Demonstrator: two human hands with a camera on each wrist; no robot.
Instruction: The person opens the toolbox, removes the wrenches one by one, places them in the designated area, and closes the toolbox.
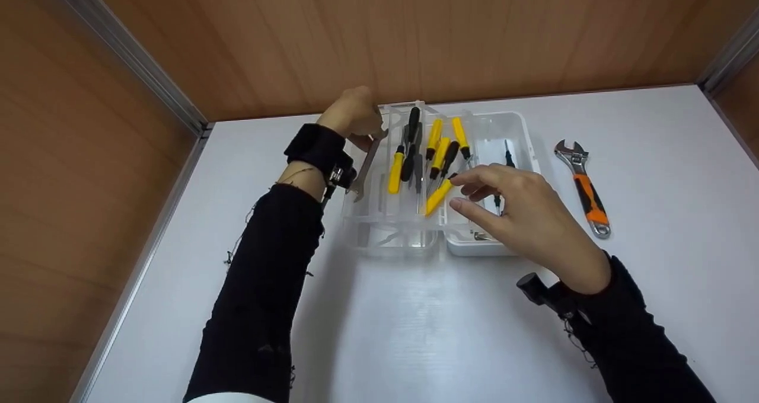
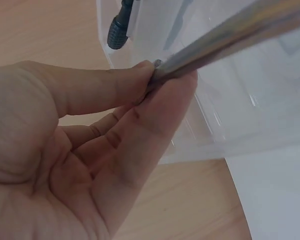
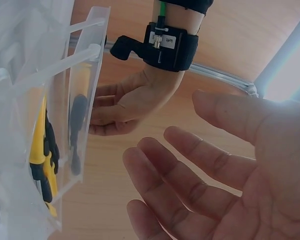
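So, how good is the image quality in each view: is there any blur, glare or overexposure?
Head view: evenly lit and sharp, with soft reflections on the white table. Left wrist view: the left hand is sharp, while the metal tool it pinches is blurred. Right wrist view: the right hand is soft, too close to the lens, and the right edge is overexposed.

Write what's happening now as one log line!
left hand: pinches flat metal tool | right hand: open above toolbox | wrench: on table
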